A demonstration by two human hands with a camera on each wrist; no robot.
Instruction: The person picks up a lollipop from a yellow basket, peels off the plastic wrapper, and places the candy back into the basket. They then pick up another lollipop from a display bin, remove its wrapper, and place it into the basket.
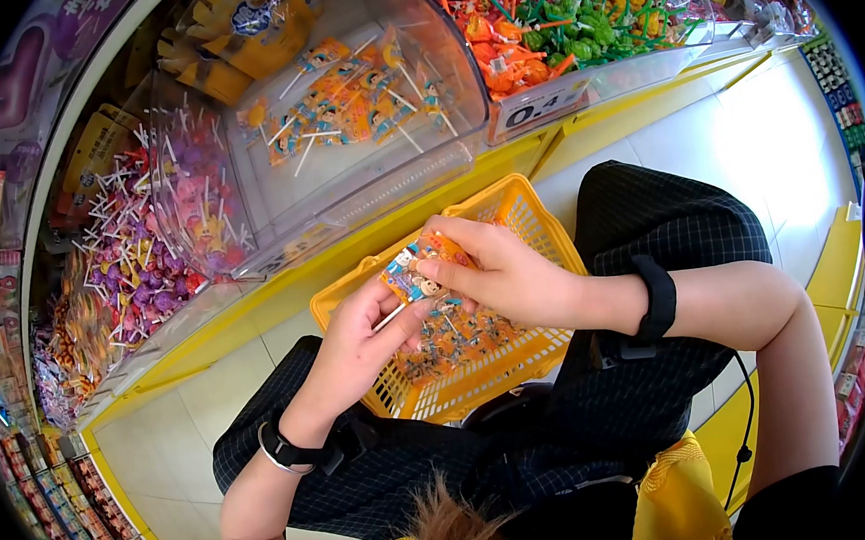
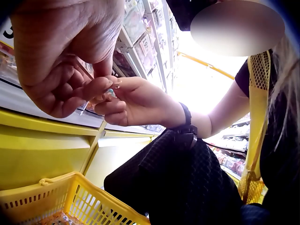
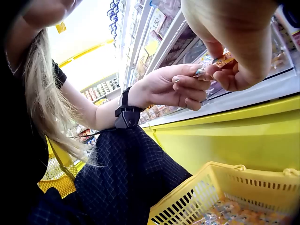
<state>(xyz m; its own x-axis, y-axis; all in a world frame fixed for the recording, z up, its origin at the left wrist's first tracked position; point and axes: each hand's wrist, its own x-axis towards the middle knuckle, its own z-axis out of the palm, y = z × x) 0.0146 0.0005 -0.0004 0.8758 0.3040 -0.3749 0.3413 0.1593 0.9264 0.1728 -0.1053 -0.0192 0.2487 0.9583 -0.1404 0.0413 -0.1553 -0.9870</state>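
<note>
Both hands meet over a yellow shopping basket point(image 1: 553, 229) and hold one flat lollipop in an orange wrapper point(image 1: 415, 283) printed with a cartoon figure. My left hand point(image 1: 355, 338) pinches it at the lower left, where a white stick point(image 1: 389, 317) sticks out by the fingers. From the right, my right hand point(image 1: 508, 273) pinches the wrapper, thumb across its front. In the right wrist view, a bit of orange wrapper point(image 3: 226, 60) shows between the fingertips. Below lie many similar orange-wrapped lollipops point(image 1: 458, 340) inside the basket.
A clear bin point(image 1: 347, 191) ahead holds more orange lollipops point(image 1: 350, 100). Purple ones point(image 1: 145, 252) fill the left side; green ones point(image 1: 582, 34) stand at the upper right above a price tag point(image 1: 539, 112). A yellow ledge point(image 1: 216, 335) runs below. The basket stands between the person's knees.
</note>
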